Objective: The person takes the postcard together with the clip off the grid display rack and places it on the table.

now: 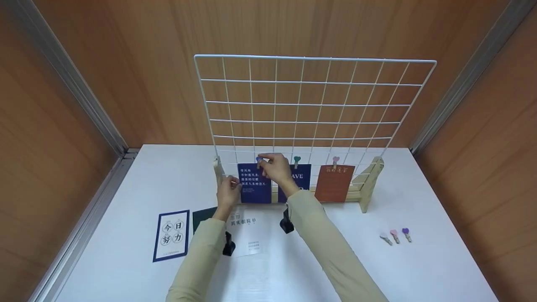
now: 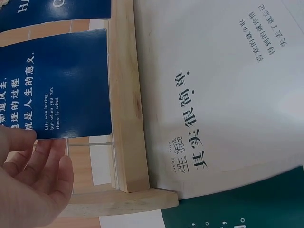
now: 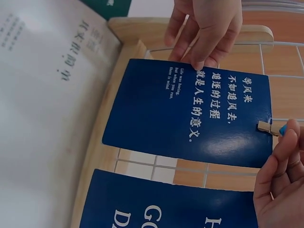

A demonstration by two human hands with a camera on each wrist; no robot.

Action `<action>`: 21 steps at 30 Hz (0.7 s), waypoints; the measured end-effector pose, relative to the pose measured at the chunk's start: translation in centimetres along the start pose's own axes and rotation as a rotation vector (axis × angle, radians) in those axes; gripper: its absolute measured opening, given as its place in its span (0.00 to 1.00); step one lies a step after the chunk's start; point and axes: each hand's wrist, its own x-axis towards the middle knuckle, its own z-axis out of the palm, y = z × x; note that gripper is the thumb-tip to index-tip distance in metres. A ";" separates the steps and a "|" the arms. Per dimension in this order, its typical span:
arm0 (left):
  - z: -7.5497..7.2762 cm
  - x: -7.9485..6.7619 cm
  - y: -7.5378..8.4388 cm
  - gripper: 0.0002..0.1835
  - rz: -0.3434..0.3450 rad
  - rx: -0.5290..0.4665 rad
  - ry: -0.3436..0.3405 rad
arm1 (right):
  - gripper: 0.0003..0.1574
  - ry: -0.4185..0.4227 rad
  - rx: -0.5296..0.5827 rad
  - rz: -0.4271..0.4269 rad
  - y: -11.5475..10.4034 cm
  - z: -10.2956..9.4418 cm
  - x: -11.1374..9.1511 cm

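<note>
A blue card [image 1: 255,193] with white writing is upright against the white wire grid [image 1: 314,58]. My left hand [image 1: 228,194] pinches its left edge, thumb in front and fingers behind, as the right wrist view shows. At the card's top, my right hand [image 1: 277,168] holds a small wooden clothespin [image 3: 266,127] by its blue end. The clothespin's jaws sit over the card's top edge. Right of this card, a second blue card [image 1: 305,171] hangs from a clothespin with a green heart [image 1: 297,159], partly hidden by my right hand.
A red-brown card [image 1: 334,184] hangs from a pink-heart clothespin [image 1: 335,160]. Wooden feet [image 1: 369,184] support the grid. On the table lie a blue-bordered card [image 1: 172,235], a dark green card [image 1: 203,217], a white card [image 1: 247,235] and three loose clothespins [image 1: 394,236] at right.
</note>
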 end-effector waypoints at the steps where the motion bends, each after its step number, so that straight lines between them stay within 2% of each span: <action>1: 0.0 0.0 0.0 0.03 -0.002 -0.002 0.000 | 0.15 0.007 0.001 0.005 0.0 0.0 0.0; 14: -0.2 0.1 -0.1 0.04 -0.007 0.014 0.004 | 0.11 0.079 -0.082 0.014 0.1 0.1 0.0; 21: -0.2 -0.1 -0.4 0.03 -0.013 0.010 0.005 | 0.10 0.155 -0.088 -0.034 0.7 0.4 -0.1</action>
